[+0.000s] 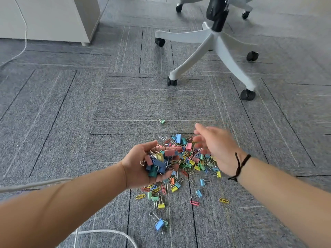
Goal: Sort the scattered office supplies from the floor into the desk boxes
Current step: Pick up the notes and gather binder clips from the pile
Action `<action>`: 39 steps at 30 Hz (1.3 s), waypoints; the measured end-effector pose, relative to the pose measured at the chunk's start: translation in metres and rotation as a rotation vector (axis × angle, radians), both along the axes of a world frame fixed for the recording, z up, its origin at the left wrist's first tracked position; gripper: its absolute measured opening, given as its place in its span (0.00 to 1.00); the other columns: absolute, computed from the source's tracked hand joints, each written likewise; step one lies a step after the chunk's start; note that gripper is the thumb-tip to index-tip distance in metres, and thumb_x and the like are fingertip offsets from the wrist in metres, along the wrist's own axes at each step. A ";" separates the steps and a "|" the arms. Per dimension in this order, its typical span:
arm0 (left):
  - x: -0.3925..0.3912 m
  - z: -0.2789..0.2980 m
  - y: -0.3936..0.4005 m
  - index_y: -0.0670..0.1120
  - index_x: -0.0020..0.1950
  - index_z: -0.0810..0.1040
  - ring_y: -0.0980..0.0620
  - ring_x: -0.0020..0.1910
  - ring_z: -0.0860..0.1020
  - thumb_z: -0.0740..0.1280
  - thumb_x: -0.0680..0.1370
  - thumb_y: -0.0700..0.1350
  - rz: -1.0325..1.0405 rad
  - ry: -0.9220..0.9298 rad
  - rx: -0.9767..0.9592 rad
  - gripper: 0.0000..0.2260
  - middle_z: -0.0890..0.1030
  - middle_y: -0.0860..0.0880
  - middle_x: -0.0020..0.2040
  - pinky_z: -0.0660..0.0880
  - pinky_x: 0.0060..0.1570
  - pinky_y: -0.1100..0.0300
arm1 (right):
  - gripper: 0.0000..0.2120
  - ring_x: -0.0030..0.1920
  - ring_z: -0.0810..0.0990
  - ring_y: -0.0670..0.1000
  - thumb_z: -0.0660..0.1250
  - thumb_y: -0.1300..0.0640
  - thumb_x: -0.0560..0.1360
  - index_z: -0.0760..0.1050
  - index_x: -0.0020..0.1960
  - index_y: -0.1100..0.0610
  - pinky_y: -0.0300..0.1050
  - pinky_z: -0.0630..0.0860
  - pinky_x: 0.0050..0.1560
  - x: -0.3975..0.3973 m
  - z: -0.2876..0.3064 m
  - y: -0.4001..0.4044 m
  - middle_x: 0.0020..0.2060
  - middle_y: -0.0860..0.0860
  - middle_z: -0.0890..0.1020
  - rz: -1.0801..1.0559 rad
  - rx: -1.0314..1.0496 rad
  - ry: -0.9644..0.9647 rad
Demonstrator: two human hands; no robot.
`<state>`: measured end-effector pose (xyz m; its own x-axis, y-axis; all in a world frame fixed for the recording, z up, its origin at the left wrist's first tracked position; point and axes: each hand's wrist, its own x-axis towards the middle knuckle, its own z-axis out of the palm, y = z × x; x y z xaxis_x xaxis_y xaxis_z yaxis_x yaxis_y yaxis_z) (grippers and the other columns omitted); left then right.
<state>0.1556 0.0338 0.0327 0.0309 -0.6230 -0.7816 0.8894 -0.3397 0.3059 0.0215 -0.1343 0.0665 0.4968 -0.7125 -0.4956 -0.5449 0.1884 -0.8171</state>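
**Handful of clips above the spilled heap**

While the left hand [141, 163] is cupped palm-up and curled around a heap of binder clips [158, 161], the right hand [217, 149] hovers just beside it with fingers spread and slack, holding nothing; its outline is blurred. The held clips are small folded metal wedges in blue, dark green, pink and yellow, each with thin looped wire handles. Below and between the hands a dense pile of clips [189, 158] lies on the floor, mixing these wedges with bent-wire paper clips in pink, yellow, blue and green. Strays lie around the pile: a green binder clip [161, 121] well apart on its far side, a blue binder clip [159, 224] on the near side, a pink paper clip [194, 203] and a yellow paper clip [223, 200] to the right. A dark cord bracelet [239, 167] circles the right wrist. The floor [71, 113] is grey carpet tile with a fine ribbed weave and thin dark and pale lines. A pale five-armed chair base [213, 42] on black castors stands beyond the pile, a white cabinet [50, 18] at upper left, and a white cable [107, 231] curves along the near edge.
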 end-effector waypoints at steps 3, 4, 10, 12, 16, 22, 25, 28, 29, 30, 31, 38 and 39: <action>-0.003 0.025 -0.009 0.39 0.61 0.80 0.40 0.45 0.84 0.57 0.83 0.55 0.059 -0.003 0.003 0.22 0.84 0.36 0.54 0.80 0.39 0.53 | 0.22 0.45 0.82 0.54 0.63 0.40 0.80 0.78 0.57 0.59 0.52 0.75 0.49 -0.002 0.004 0.003 0.46 0.56 0.84 -0.139 0.341 -0.033; -0.004 0.038 -0.011 0.39 0.64 0.79 0.40 0.47 0.84 0.58 0.83 0.55 0.086 0.000 0.008 0.22 0.84 0.36 0.56 0.81 0.40 0.52 | 0.23 0.46 0.82 0.56 0.62 0.39 0.80 0.79 0.57 0.59 0.53 0.75 0.51 -0.001 0.012 0.006 0.46 0.57 0.84 -0.188 0.408 -0.050; -0.009 0.164 -0.018 0.41 0.66 0.80 0.41 0.48 0.82 0.57 0.83 0.56 0.197 0.035 -0.020 0.24 0.83 0.37 0.59 0.78 0.46 0.51 | 0.22 0.56 0.81 0.61 0.59 0.42 0.82 0.77 0.56 0.61 0.57 0.75 0.55 0.008 0.118 0.031 0.53 0.58 0.84 -0.314 0.573 -0.117; -0.011 0.218 -0.015 0.41 0.61 0.82 0.42 0.47 0.83 0.56 0.83 0.57 0.221 0.038 -0.043 0.24 0.83 0.38 0.56 0.76 0.47 0.51 | 0.16 0.57 0.81 0.62 0.60 0.46 0.82 0.75 0.55 0.59 0.60 0.73 0.61 0.010 0.168 0.039 0.55 0.58 0.82 -0.284 0.587 -0.117; -0.009 0.344 0.001 0.40 0.59 0.82 0.42 0.43 0.84 0.56 0.83 0.56 0.335 0.066 -0.069 0.23 0.84 0.38 0.53 0.79 0.43 0.53 | 0.13 0.48 0.82 0.57 0.62 0.53 0.82 0.77 0.57 0.63 0.58 0.75 0.57 0.007 0.275 0.060 0.49 0.57 0.84 -0.293 0.590 -0.062; -0.001 0.561 0.040 0.39 0.69 0.78 0.39 0.48 0.82 0.60 0.82 0.56 0.583 0.060 -0.039 0.25 0.82 0.36 0.59 0.80 0.35 0.54 | 0.10 0.33 0.78 0.53 0.65 0.59 0.80 0.79 0.54 0.66 0.48 0.73 0.37 -0.005 0.470 0.095 0.35 0.57 0.83 -0.222 0.530 0.015; 0.003 0.671 0.061 0.40 0.67 0.79 0.40 0.46 0.83 0.58 0.82 0.56 0.706 0.020 -0.050 0.24 0.84 0.38 0.56 0.78 0.37 0.55 | 0.08 0.31 0.77 0.52 0.66 0.60 0.80 0.79 0.52 0.66 0.48 0.72 0.35 0.011 0.585 0.112 0.34 0.56 0.82 -0.065 0.380 0.009; 0.008 0.764 0.079 0.41 0.63 0.80 0.40 0.44 0.84 0.57 0.83 0.56 0.807 0.009 -0.081 0.23 0.84 0.39 0.54 0.78 0.38 0.56 | 0.05 0.31 0.78 0.50 0.66 0.59 0.81 0.79 0.52 0.60 0.47 0.74 0.32 0.042 0.694 0.136 0.36 0.54 0.83 0.116 0.257 -0.082; 0.012 0.789 0.085 0.40 0.61 0.81 0.40 0.43 0.84 0.57 0.83 0.56 0.834 -0.003 -0.093 0.23 0.85 0.38 0.53 0.78 0.38 0.56 | 0.05 0.33 0.79 0.50 0.66 0.58 0.81 0.79 0.52 0.58 0.47 0.76 0.33 0.054 0.724 0.144 0.37 0.54 0.83 0.160 0.227 -0.126; 0.017 0.810 0.090 0.39 0.59 0.81 0.40 0.43 0.84 0.56 0.83 0.56 0.873 -0.014 -0.098 0.23 0.84 0.38 0.51 0.79 0.38 0.55 | 0.05 0.34 0.80 0.50 0.66 0.57 0.81 0.79 0.52 0.57 0.47 0.78 0.36 0.066 0.751 0.153 0.39 0.53 0.84 0.190 0.207 -0.171; 0.022 0.828 0.096 0.39 0.57 0.82 0.40 0.43 0.83 0.56 0.84 0.56 0.925 -0.018 -0.105 0.23 0.84 0.37 0.51 0.79 0.37 0.55 | 0.05 0.37 0.82 0.50 0.66 0.56 0.81 0.79 0.52 0.56 0.49 0.79 0.39 0.079 0.774 0.162 0.41 0.53 0.85 0.202 0.198 -0.207; 0.096 0.878 0.157 0.39 0.55 0.83 0.39 0.43 0.81 0.56 0.84 0.55 1.182 -0.016 -0.184 0.23 0.83 0.37 0.48 0.79 0.41 0.52 | 0.11 0.45 0.83 0.56 0.59 0.55 0.84 0.78 0.56 0.58 0.55 0.77 0.47 0.189 0.834 0.222 0.49 0.60 0.86 0.192 0.378 -0.307; 0.112 0.878 0.168 0.39 0.56 0.82 0.39 0.43 0.80 0.55 0.84 0.55 1.213 -0.011 -0.192 0.23 0.83 0.37 0.48 0.79 0.41 0.53 | 0.11 0.43 0.82 0.55 0.59 0.55 0.84 0.78 0.56 0.58 0.52 0.76 0.45 0.206 0.834 0.231 0.49 0.60 0.86 0.195 0.394 -0.308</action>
